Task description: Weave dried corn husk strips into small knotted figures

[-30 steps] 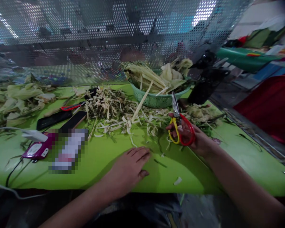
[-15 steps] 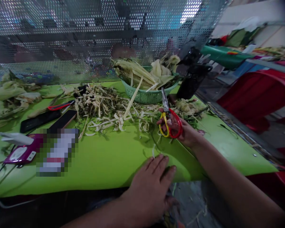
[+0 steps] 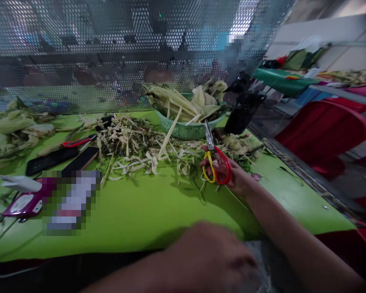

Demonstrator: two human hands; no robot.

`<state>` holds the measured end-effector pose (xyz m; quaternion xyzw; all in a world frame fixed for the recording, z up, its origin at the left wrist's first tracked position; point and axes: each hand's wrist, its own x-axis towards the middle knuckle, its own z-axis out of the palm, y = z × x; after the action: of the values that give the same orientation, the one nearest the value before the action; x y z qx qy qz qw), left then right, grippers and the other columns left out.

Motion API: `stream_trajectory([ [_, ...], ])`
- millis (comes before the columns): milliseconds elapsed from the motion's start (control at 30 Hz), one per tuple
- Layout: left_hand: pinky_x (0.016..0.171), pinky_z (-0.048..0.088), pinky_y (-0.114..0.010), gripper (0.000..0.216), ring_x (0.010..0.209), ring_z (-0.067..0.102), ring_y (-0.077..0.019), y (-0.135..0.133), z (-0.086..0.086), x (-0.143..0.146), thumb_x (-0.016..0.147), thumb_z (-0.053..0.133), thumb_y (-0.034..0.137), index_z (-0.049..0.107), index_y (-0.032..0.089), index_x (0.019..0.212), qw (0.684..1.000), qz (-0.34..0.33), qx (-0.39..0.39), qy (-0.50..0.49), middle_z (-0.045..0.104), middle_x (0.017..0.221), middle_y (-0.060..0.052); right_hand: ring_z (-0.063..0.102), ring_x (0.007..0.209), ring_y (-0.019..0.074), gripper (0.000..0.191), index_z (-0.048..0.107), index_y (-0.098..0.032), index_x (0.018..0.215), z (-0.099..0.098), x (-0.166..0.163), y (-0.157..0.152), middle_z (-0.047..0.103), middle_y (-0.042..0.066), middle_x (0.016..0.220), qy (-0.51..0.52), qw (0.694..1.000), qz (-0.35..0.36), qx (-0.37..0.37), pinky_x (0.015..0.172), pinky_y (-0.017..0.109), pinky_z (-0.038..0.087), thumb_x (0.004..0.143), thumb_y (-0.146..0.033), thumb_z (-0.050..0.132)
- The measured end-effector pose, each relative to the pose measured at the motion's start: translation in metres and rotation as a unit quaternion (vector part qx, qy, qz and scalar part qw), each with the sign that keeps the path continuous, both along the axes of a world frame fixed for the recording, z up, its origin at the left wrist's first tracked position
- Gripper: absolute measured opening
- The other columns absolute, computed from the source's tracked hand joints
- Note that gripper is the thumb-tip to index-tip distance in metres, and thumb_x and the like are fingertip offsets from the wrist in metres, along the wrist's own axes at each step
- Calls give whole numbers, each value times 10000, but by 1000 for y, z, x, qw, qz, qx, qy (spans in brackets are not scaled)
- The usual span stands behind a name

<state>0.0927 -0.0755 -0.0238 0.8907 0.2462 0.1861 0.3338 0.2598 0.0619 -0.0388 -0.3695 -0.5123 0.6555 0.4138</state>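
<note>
My right hand point(image 3: 236, 177) rests on the green table point(image 3: 140, 211), its fingers through the red and yellow handles of a pair of scissors point(image 3: 214, 160) whose closed blades point up and away. My left hand point(image 3: 213, 254) is off the table's near edge, below it and close to the camera, smeared by motion so its fingers do not show. A heap of cut pale husk strips point(image 3: 140, 142) lies just beyond the scissors. Behind the heap stands a green plastic basket point(image 3: 187, 129) full of corn husks.
At the left lie two dark phones point(image 3: 64, 156), a red-handled tool point(image 3: 76, 141), a magenta device point(image 3: 24, 203) with a white plug and cable, and more husks point(image 3: 12, 130). A perforated metal screen point(image 3: 110, 53) closes the back. A red chair point(image 3: 320, 134) stands at the right.
My left hand slid off the table toward me and dropped below its near edge. My right hand with the scissors stayed about where it was. The camera turned a little to the right.
</note>
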Motion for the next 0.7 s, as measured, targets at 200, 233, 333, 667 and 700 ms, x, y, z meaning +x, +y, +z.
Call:
stream_trajectory([
  [200, 801, 443, -370, 201, 880, 582, -209, 97, 34, -70, 869, 505, 261, 673, 171, 932, 945, 315, 74, 37, 686, 925, -63, 594, 660, 103, 591, 491, -316, 1305, 5, -1, -2, 669, 24, 999, 10, 1000, -3, -20, 599, 196, 514, 751, -298, 696],
  [233, 814, 436, -379, 182, 913, 572, -225, 111, 35, -82, 847, 532, 254, 675, 174, 926, 938, 330, 88, 58, 683, 948, -66, 588, 660, 103, 590, 491, -314, 1306, 6, -1, -3, 666, 24, 995, 12, 1000, -3, -22, 598, 192, 511, 753, -292, 695],
  [333, 860, 406, -392, 186, 965, 553, -259, 142, 31, -120, 775, 603, 252, 682, 179, 927, 908, 387, 133, 91, 678, 975, -81, 587, 677, 112, 572, 495, -312, 1304, 8, -1, -4, 657, 28, 995, 20, 999, -3, -35, 616, 190, 506, 766, -276, 687],
  [667, 882, 370, -350, 228, 947, 528, -237, 137, 12, -163, 771, 604, 356, 711, 215, 915, 900, 396, 113, 141, 659, 910, -67, 575, 698, 147, 583, 543, -329, 1256, 9, 2, -2, 644, 46, 978, 3, 1000, -2, -29, 648, 223, 510, 704, -298, 729],
  [700, 893, 366, -357, 247, 963, 520, -240, 137, 10, -159, 767, 610, 373, 705, 218, 935, 903, 388, 115, 142, 649, 923, -67, 570, 702, 151, 577, 540, -335, 1260, 10, 2, -2, 639, 47, 979, 1, 1000, 1, -22, 649, 227, 509, 712, -305, 720],
])
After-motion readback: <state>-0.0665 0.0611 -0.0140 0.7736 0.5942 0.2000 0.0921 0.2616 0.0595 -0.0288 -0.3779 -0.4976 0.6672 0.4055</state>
